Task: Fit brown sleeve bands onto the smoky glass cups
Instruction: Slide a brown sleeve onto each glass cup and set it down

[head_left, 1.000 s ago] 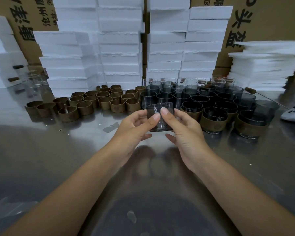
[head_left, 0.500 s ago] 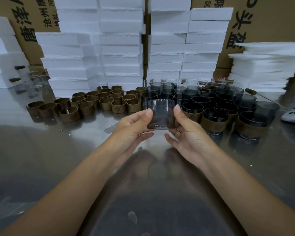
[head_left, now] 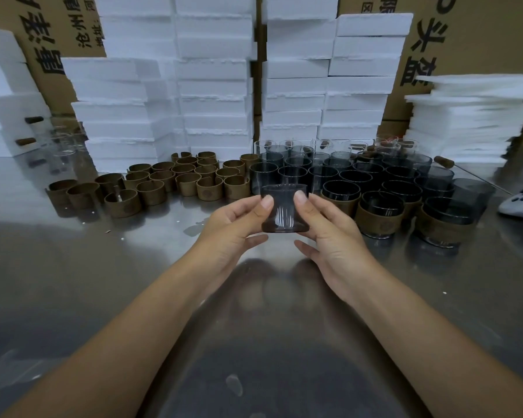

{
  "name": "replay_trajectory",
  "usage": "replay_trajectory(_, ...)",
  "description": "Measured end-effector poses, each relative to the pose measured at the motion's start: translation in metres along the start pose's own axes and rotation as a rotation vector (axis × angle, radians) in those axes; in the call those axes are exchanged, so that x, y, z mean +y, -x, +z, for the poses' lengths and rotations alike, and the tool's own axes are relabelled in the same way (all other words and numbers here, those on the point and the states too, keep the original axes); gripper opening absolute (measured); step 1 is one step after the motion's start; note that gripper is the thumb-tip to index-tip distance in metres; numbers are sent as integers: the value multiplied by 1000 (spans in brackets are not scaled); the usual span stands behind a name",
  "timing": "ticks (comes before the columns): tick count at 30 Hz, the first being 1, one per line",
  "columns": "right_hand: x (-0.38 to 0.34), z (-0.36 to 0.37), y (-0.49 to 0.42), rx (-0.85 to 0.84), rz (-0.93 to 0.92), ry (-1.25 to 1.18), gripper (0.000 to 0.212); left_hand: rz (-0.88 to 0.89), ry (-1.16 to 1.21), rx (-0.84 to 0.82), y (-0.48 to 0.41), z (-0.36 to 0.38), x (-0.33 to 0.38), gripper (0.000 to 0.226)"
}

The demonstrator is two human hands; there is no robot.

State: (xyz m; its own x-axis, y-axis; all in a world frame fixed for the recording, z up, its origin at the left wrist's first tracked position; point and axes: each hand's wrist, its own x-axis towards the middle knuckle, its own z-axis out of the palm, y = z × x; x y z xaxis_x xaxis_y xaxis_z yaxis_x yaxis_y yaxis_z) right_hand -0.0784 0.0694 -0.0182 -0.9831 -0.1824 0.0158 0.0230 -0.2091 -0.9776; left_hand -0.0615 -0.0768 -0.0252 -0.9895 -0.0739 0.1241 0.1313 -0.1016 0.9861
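Leftward, loose brown sleeve bands crowd the far side of the surface; the left hand pinches one bare smoky glass cup above the middle; the right hand pinches its other side, both grips grasping it; further cups stand toward the right edge, some banded.

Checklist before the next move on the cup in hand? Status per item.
1. Grip: left hand and right hand both pinch the smoky cup: ok.
2. Cup bare, ready for a band: ok.
3. Band in hand: none, not ok.
4. Loose bands stocked on the table, left of the cup rows: ok.
5. Free hand to fetch a band: not ok.
6. Cup free of chips: cannot tell, blurred.
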Motion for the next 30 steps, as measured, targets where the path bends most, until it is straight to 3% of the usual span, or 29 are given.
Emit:
replay_trajectory(5, -1, -1, 1, -97, 14, 31, 48, 23, -3, -41, -1, 0, -1, 53)
replay_trajectory(10, -1, -7, -6, -107, 67, -79, 47, 0, 61, -111, -1, -3, 2, 47)
replay_trajectory(12, 1, -6, -6, -106, 69, -90, 50, 3, 68, -95, 0, -2, 2, 57)
replay_trajectory(18, 2, -5, -6, -112, 47, -61, 63, 77, -79, -56, 0, 0, 3, 63)
replay_trajectory(22, -1, -5, -6, -106, 99, -73, 41, 108, -164, -114, 1, -2, 4, 59)
replay_trajectory(26, -3, -2, -7, -58, 161, -151, 46, 129, -213, -159, 2, -1, 0, 58)
replay_trajectory(30, -3, 0, -6, -83, 141, -119, 60, 105, -199, -94, -1, 1, -3, 55)
